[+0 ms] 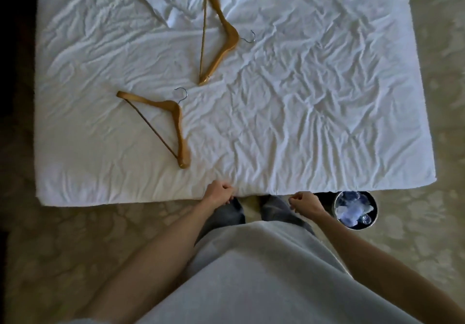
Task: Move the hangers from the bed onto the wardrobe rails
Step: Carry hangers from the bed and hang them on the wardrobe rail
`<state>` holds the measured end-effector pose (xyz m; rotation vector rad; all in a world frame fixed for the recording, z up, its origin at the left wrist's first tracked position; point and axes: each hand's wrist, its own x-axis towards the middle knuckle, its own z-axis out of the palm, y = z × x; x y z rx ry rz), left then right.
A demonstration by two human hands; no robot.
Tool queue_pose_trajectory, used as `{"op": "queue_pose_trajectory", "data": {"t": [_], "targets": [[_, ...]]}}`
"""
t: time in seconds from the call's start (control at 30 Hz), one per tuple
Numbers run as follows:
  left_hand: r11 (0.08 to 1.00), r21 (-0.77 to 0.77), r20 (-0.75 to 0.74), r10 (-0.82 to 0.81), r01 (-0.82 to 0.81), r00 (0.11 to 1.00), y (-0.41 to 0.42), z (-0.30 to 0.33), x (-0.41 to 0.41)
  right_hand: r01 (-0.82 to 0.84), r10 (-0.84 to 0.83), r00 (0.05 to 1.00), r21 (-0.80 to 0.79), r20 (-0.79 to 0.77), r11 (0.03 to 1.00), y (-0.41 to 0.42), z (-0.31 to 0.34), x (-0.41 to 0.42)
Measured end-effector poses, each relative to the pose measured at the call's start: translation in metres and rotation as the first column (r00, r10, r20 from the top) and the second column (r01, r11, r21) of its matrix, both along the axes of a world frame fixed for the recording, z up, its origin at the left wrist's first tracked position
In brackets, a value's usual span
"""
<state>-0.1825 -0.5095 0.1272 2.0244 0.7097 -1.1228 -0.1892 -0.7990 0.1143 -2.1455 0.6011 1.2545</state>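
Note:
Two wooden hangers with metal hooks lie flat on the white bed. The near hanger rests at the front left, hook pointing away from me. Farther back lies the far hanger, near the middle, its hook pointing right. My left hand hovers at the bed's front edge, fingers curled with nothing in them. Just off that edge, above my legs, is my right hand, also curled and holding nothing. Both hands are well short of the hangers. No wardrobe is in view.
A round metal bin lined with plastic stands on the patterned carpet at the bed's front right corner. Crumpled white bedding lies at the back of the bed beside the far hanger.

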Motion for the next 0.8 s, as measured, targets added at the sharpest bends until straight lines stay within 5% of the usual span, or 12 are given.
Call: {"op": "queue_pose_trajectory", "data": {"t": [0.27, 0.67, 0.73, 0.8], "targets": [[0.934, 0.15, 0.079, 0.315, -0.324, 0.946, 0.041, -0.023, 0.063, -0.338, 0.314, 0.937, 0.167, 0.152, 0.926, 0.101, 0.002, 0.151], [0.546, 0.1, 0.159, 0.817, -0.832, 0.555, 0.16, -0.104, 0.194, -0.339, 0.288, 0.928, 0.219, 0.235, 0.915, 0.263, -0.058, 0.355], [0.545, 0.135, 0.135, 0.817, -0.828, 0.56, 0.177, -0.123, 0.205, -0.323, 0.278, 0.937, 0.221, 0.212, 0.92, 0.276, -0.074, 0.379], [0.665, 0.237, 0.114, 0.705, -0.708, 0.7, 0.186, -0.14, 0.214, -0.297, 0.258, 0.946, 0.209, 0.194, 0.932, 0.287, -0.093, 0.402]]}}
